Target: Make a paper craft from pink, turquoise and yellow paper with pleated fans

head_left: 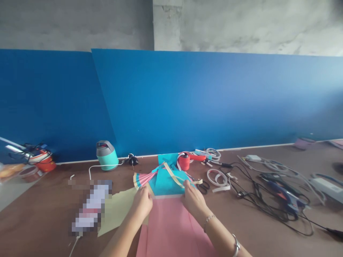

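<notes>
A sheet of pink paper (171, 225) lies before me on the brown table, with a pale strip along its far edge. My left hand (143, 201) is closed in a pinch at the far left corner of that paper. At the far right corner, my right hand (194, 196) pinches the same edge; its fingertips are partly hidden. Just beyond are blue paper (168, 182), cream paper strips (173, 174) and a pleated striped paper fan (144, 178). Pale yellow paper (118, 208) lies by my left forearm. Black-handled scissors (204, 187) are beside my right hand.
To the left are a blurred-out phone-like object (92, 207), a turquoise container (107, 156) and a red pot (45, 162). A red spool (183, 161), tape roll (216, 177), glue gun (286, 196) and tangled black cables (257, 196) lie right. A blue panel (214, 103) stands behind.
</notes>
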### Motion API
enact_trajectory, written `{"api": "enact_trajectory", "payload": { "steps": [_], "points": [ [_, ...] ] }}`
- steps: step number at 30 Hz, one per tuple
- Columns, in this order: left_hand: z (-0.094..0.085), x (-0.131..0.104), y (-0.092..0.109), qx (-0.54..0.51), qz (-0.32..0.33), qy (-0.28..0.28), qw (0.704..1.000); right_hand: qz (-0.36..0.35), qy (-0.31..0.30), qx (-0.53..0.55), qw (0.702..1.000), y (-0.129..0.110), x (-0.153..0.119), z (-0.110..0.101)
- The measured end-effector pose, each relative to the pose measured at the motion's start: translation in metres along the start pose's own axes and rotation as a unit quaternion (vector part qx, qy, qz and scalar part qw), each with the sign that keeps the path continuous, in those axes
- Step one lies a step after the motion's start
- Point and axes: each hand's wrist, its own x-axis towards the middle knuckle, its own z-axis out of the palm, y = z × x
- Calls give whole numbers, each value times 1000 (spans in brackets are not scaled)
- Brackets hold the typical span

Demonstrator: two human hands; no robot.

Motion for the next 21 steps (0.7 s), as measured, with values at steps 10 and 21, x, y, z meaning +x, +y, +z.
{"api": "enact_trajectory", "payload": {
  "steps": [10, 21],
  "points": [
    [-6, -23, 4, -2, 74, 48, 996, -98, -15, 3, 995, 8, -22, -15],
    [50, -60, 5, 175, 157, -34, 971, -96, -74, -106, 987, -5, -38, -16]
  ]
}}
